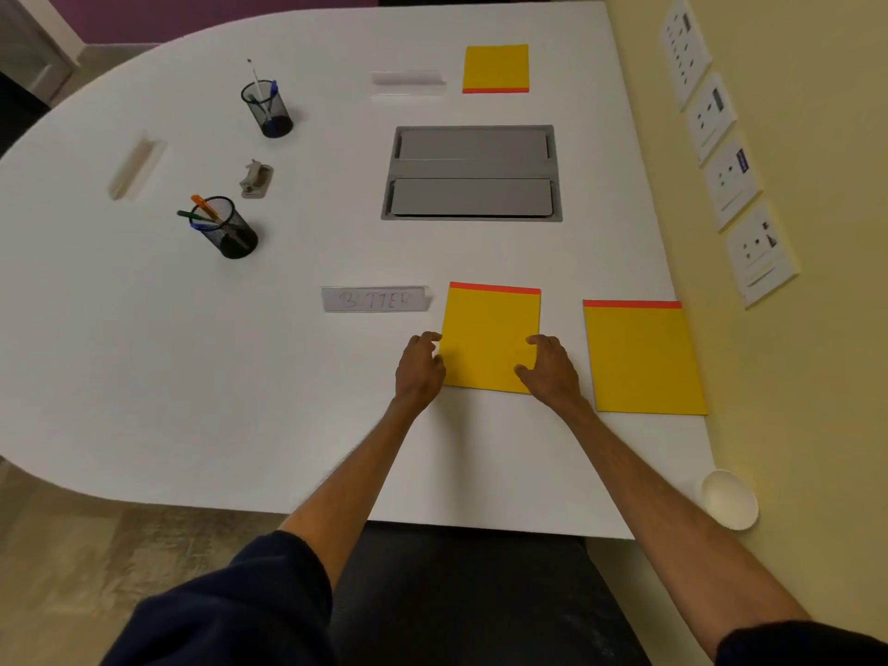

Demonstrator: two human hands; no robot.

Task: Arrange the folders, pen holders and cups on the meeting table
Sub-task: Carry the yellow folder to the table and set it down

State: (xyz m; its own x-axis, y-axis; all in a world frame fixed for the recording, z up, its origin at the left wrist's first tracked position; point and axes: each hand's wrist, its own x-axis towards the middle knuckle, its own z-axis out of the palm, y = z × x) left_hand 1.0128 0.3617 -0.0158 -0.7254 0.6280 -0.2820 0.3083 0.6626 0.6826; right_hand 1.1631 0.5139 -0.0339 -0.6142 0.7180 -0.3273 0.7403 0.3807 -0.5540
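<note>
Yellow card with a red strip along its far edge forms the middle folder point(490, 329), which lies flat on the white counter point(192, 353) near the front edge. The left hand point(419, 372) takes the folder's left edge with curled fingers; its grip is closed on that edge. The right hand point(552, 370) takes the right edge, thumb on top of the card, grip likewise closed, though whether the fingertips reach under the card is unclear.

A second folder point(641, 358) lies just beside it to the right, apart from it. A third folder point(496, 68) lies on the far side.

The near pen holder point(230, 230) and far pen holder point(268, 110), both black mesh, stand upright at left. A white cup point(728, 497) sits at the front right corner. A name plate point(375, 299) stands left of the middle folder, a grey hatch point(473, 173) beyond it.
</note>
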